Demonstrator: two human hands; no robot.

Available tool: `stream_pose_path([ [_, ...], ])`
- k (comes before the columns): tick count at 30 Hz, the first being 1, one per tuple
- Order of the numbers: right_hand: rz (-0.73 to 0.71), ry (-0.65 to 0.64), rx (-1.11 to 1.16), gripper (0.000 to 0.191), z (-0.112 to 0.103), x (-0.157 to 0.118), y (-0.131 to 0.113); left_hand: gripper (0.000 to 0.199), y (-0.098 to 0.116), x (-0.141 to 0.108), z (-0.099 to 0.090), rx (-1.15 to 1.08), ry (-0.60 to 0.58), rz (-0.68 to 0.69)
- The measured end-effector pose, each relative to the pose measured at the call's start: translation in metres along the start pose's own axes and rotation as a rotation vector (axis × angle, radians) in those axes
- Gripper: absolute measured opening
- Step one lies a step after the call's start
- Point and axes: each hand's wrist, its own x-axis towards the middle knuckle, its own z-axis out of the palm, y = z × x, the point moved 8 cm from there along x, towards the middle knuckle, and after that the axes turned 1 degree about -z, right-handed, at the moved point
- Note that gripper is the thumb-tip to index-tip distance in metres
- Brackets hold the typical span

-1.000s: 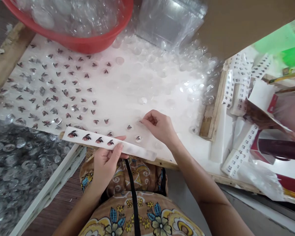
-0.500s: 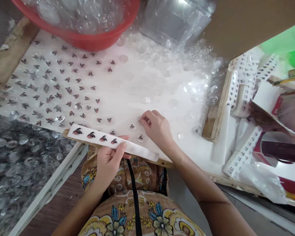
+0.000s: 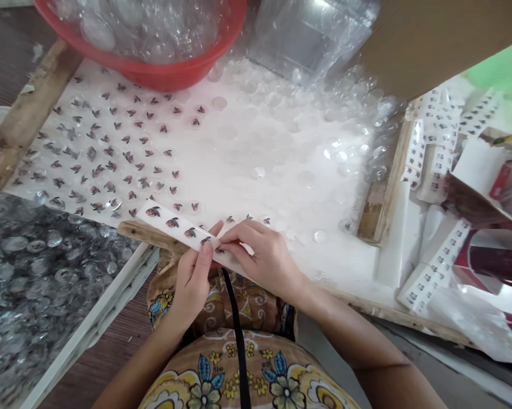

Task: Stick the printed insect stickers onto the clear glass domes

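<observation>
My left hand [image 3: 191,281] pinches a white strip of stickers [image 3: 180,228] between thumb and fingers, above the table's front edge. The stickers bear small dark, pink-based pictures resembling eyes with lashes. My right hand [image 3: 273,258] has its thumb and forefinger closed at the strip, on one sticker [image 3: 220,249]; whether it has come loose from the backing cannot be made out. Just beyond the right fingers lie three stickered discs [image 3: 230,219]. Many more stickered clear discs [image 3: 111,150] cover the left of the white table [image 3: 221,176], and plain clear discs [image 3: 259,172] lie farther right.
A red basin [image 3: 166,76] of clear plastic pieces stands at the back left. Below the table's left side is a container of clear discs [image 3: 53,267]. Wooden strips [image 3: 29,113] edge the table. Rolled sticker sheets [image 3: 435,267] and a dark mug [image 3: 498,264] sit at the right.
My right hand has moved left and toward me, from the discs on the table to the strip. A third stickered disc now shows near it. The view has shifted slightly.
</observation>
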Motion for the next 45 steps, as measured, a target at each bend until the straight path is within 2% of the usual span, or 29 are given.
stream_pose_path([
  [2,-0.069,0.04,-0.083,0.017,0.004,-0.001,-0.006,0.054,-0.003,0.001,0.0,-0.032,-0.005,-0.01],
  [4,-0.106,0.044,-0.088,0.014,0.006,-0.002,-0.006,0.053,-0.005,0.001,0.001,-0.053,-0.016,-0.026],
  [6,-0.08,0.029,-0.038,0.004,0.007,-0.001,-0.002,0.052,-0.005,0.001,0.001,-0.068,-0.013,-0.028],
  [10,-0.041,0.029,-0.086,0.003,0.006,0.002,0.002,0.051,-0.008,0.0,0.003,-0.109,-0.047,-0.07],
  [14,-0.217,0.125,-0.279,0.013,0.008,-0.003,-0.014,0.052,-0.013,0.0,0.002,-0.17,-0.048,-0.082],
  [16,-0.277,0.139,-0.255,0.016,0.008,-0.006,-0.019,0.05,-0.014,0.001,0.001,-0.206,-0.033,-0.067],
  [19,-0.166,0.11,0.045,0.012,-0.001,0.003,-0.006,0.048,-0.015,0.0,0.0,-0.248,-0.019,-0.082],
  [22,0.113,0.206,0.281,0.008,-0.024,0.017,0.035,0.05,-0.015,0.0,-0.001,-0.255,-0.003,-0.106],
  [24,0.295,0.281,0.256,0.01,-0.039,0.024,0.067,0.051,-0.014,0.0,-0.001,-0.243,0.001,-0.111],
  [27,0.425,0.242,0.184,0.01,-0.044,0.032,0.1,0.05,-0.012,0.0,-0.002,-0.221,-0.001,-0.108],
  [31,0.461,0.156,0.145,0.011,-0.034,0.036,0.112,0.05,-0.011,0.0,-0.002,-0.187,0.004,-0.103],
  [37,0.454,0.17,0.052,0.01,-0.031,0.04,0.107,0.053,-0.012,0.0,-0.002,-0.144,-0.013,-0.109],
  [42,0.307,0.163,-0.18,0.004,-0.026,0.044,0.092,0.053,-0.013,0.0,-0.001,-0.134,-0.028,-0.106],
  [45,0.253,0.155,-0.279,0.007,-0.024,0.038,0.087,0.052,-0.009,0.001,0.001,-0.133,-0.058,-0.097],
])
